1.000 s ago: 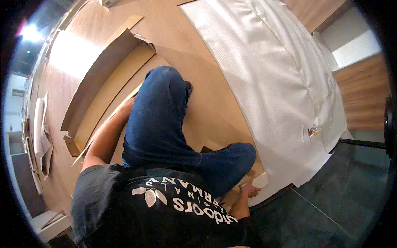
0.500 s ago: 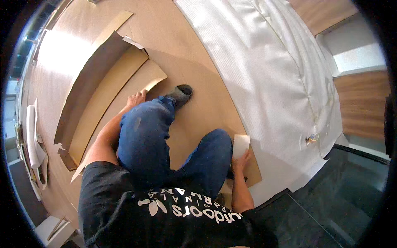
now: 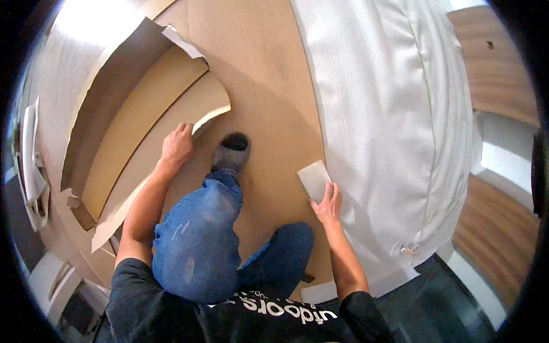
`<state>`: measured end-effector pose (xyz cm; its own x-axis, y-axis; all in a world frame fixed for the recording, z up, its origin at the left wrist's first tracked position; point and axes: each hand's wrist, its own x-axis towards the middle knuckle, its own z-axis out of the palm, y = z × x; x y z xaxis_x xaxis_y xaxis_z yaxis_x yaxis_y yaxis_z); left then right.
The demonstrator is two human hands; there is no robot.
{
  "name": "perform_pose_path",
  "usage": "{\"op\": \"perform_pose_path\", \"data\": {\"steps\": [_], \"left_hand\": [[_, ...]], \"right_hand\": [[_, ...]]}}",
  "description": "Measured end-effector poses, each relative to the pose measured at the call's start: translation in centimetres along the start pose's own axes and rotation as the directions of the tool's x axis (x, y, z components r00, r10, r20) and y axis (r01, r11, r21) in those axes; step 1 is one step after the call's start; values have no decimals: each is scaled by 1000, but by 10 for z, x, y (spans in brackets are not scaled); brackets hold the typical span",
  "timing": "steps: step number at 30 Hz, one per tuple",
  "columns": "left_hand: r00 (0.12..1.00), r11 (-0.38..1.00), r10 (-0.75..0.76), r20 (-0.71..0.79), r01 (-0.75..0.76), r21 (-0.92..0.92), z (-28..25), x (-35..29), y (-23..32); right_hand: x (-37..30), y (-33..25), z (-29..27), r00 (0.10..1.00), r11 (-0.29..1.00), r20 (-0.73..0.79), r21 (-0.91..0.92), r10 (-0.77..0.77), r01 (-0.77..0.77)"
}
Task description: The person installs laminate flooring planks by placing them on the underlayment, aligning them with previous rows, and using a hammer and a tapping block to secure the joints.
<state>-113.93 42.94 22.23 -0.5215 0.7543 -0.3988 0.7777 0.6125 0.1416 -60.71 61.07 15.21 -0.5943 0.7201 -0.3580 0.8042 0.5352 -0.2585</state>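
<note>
My left hand (image 3: 178,146) is closed on the edge of a cardboard flap (image 3: 197,103) of a long opened carton (image 3: 114,94). A tan flat panel (image 3: 143,111) lies inside the carton. In my right hand (image 3: 328,203) is a small pale rectangular block (image 3: 314,178), gripped near one end. The block is over the wood-look floor (image 3: 269,114), close to where the floor meets a white ribbed underlay sheet (image 3: 377,114). My sock-covered foot (image 3: 231,151) rests on the floor between my hands.
Wires (image 3: 409,248) poke up through the underlay. Wood-fronted cabinetry (image 3: 494,223) with white parts lines the right side. Dark glossy tiles (image 3: 440,303) show at the lower right. White rolled material (image 3: 33,166) lies at the far left.
My right hand has carried the block forward and left, away from beside my knee, and the block has turned. My left hand stays at the flap. My view and body have shifted.
</note>
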Motion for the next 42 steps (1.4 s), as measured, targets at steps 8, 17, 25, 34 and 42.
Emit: {"op": "perform_pose_path", "data": {"steps": [8, 17, 25, 34, 42], "left_hand": [[954, 961, -35, 299, 115, -253, -52, 88, 19], [994, 952, 101, 36, -107, 286, -13, 266, -102], [957, 908, 285, 44, -285, 306, -28, 274, -73], [793, 791, 606, 62, -609, 56, -57, 303, -81], [666, 635, 642, -380, -740, -224, -82, 229, -12]], "right_hand": [[66, -93, -46, 993, 987, -9, 105, -121, 121], [-33, -67, -26, 962, 979, -199, 116, 186, -165], [-145, -100, -23, 616, 706, -346, 320, 708, -632], [90, -177, 6, 738, 465, -147, 850, 658, -245], [288, -377, -67, 842, 92, 360, 931, -403, -354]]}}
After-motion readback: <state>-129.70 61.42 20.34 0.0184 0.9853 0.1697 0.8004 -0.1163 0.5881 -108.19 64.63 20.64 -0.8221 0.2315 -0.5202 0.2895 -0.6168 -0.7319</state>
